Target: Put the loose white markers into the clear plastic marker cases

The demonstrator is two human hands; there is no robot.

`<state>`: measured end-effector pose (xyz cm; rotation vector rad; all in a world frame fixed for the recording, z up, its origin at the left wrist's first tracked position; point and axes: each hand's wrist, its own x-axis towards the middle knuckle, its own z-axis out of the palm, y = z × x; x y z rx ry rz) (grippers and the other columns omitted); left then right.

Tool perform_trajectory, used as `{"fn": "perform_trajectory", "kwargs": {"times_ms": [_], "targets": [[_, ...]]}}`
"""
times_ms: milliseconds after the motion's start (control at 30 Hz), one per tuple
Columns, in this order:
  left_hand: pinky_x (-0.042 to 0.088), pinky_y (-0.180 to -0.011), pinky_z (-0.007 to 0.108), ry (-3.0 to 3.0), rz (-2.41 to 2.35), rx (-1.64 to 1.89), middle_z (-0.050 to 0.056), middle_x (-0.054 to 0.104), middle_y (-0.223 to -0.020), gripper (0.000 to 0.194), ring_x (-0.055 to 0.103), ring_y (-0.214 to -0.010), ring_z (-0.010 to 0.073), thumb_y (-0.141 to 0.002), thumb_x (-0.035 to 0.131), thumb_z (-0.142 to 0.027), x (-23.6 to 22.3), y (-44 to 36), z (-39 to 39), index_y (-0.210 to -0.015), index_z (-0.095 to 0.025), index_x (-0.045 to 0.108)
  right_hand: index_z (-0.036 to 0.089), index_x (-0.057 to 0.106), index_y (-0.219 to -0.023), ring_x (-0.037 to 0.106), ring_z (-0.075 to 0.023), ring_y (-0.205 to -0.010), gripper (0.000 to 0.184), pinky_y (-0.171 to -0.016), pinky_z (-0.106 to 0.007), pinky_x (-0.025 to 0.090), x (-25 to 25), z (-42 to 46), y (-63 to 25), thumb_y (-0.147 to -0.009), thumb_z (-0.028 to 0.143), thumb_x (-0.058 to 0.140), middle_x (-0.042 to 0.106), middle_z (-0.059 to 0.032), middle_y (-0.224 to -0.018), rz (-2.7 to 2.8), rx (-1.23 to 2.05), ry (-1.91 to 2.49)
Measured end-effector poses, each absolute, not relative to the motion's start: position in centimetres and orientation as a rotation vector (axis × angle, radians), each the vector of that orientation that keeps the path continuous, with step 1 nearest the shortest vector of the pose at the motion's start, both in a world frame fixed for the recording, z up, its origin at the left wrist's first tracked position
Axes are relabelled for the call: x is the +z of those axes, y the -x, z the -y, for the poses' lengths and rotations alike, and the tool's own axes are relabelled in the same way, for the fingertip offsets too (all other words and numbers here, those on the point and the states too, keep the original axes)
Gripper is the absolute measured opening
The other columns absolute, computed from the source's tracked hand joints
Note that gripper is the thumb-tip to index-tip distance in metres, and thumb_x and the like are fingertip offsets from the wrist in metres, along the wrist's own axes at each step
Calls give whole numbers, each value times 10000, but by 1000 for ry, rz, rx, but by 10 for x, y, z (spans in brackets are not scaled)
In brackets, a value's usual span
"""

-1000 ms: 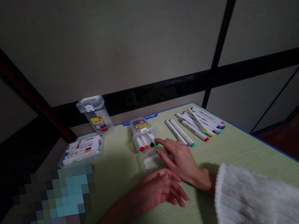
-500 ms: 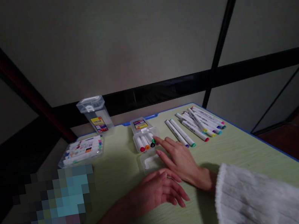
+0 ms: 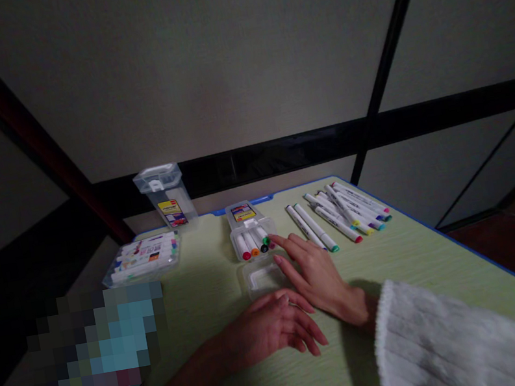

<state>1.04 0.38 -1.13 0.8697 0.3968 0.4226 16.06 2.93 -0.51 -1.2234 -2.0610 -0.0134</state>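
Observation:
A clear plastic marker box (image 3: 234, 247) lies on its side with several white markers inside, their red, orange, black and green cap ends facing me. The index fingertip of my right hand (image 3: 315, 272) is at the green-capped marker (image 3: 265, 240), touching or nearly touching it. That hand's thumb is stretched out and apart from the index finger, with nothing visible between them. The box's clear lid (image 3: 246, 280) lies open toward me on the table. My left hand (image 3: 279, 324) rests in front of the lid, fingers loosely spread and holding nothing.
Several loose white markers (image 3: 346, 208) lie to the right. At the back left stands a clear closed box (image 3: 172, 197). A flat clear case of markers (image 3: 143, 258) and a pixelated light-blue item (image 3: 120, 348) lie left. The green table (image 3: 430, 282) has a blue edge.
The green-capped marker has shifted slightly up over the black-capped one, and a dark purplish cap now shows at its right. My left hand stays in place. The view shifts slightly.

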Motion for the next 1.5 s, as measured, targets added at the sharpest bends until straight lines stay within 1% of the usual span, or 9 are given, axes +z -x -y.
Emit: {"fn": "perform_trajectory", "kwargs": {"times_ms": [133, 233, 300, 367, 700, 1000, 1100, 1233, 1500], "targets": [[358, -649, 284, -877, -409, 430, 104, 671, -798, 425, 614, -676, 167, -791, 504, -534, -11, -10, -4, -883, -121, 537, 143, 574, -1114, 569, -177, -671, 305, -620, -287, 420, -5, -29, -165, -909, 253, 376, 618, -67, -795, 2035, -74, 1141], [365, -647, 285, -882, -427, 435, 106, 675, -789, 427, 616, -671, 167, -782, 518, -535, -10, -11, -3, -878, -120, 536, 161, 621, -940, 570, -159, -655, 242, -616, -267, 400, -6, -31, -169, -907, 236, 393, 619, -45, -731, 1990, -96, 1102], [367, -643, 285, -881, -432, 437, 109, 677, -788, 424, 616, -669, 165, -775, 535, -528, -9, -11, -3, -879, -117, 538, 168, 618, -808, 557, -144, -610, 239, -598, -254, 387, -7, -33, -172, -904, 233, 409, 606, -31, -670, 1964, -104, 1106], [367, -635, 280, -877, -432, 441, 108, 679, -785, 421, 616, -664, 161, -771, 544, -522, -8, -11, -3, -878, -115, 541, 171, 597, -728, 540, -135, -567, 253, -574, -247, 376, -9, -35, -175, -898, 245, 424, 595, -24, -630, 1945, -128, 1133], [372, -627, 271, -885, -421, 448, 108, 679, -792, 390, 627, -673, 162, -780, 554, -489, -9, -9, -3, -885, -114, 536, 172, 552, -628, 499, -129, -469, 250, -494, -239, 328, -6, -51, -200, -839, 286, 480, 551, -9, -527, 1819, -183, 1346], [382, -625, 271, -882, -419, 447, 111, 682, -790, 371, 630, -666, 162, -781, 566, -468, -11, -9, -3, -881, -112, 537, 194, 582, -731, 596, -206, -578, 192, -464, -261, 242, 5, -62, -219, -819, 304, 451, 651, -48, -657, 1872, -245, 1937], [385, -617, 266, -879, -422, 448, 108, 684, -784, 385, 632, -658, 160, -768, 576, -481, -10, -9, -3, -878, -113, 541, 195, 602, -792, 625, -242, -637, 222, -472, -272, 276, 8, -61, -221, -831, 320, 424, 671, -82, -719, 1905, -245, 2064], [391, -619, 263, -889, -426, 452, 108, 686, -785, 392, 634, -655, 156, -756, 590, -485, -10, -9, -3, -875, -114, 543, 183, 613, -829, 646, -271, -682, 250, -512, -294, 357, 8, -60, -222, -838, 331, 412, 678, -116, -768, 1980, -202, 2170], [388, -622, 262, -896, -418, 453, 109, 684, -796, 378, 632, -666, 156, -769, 582, -470, -10, -9, -3, -885, -113, 542, 171, 602, -936, 664, -312, -740, 283, -566, -340, 447, 6, -61, -222, -826, 371, 435, 685, -137, -801, 2016, -194, 2222]]}}
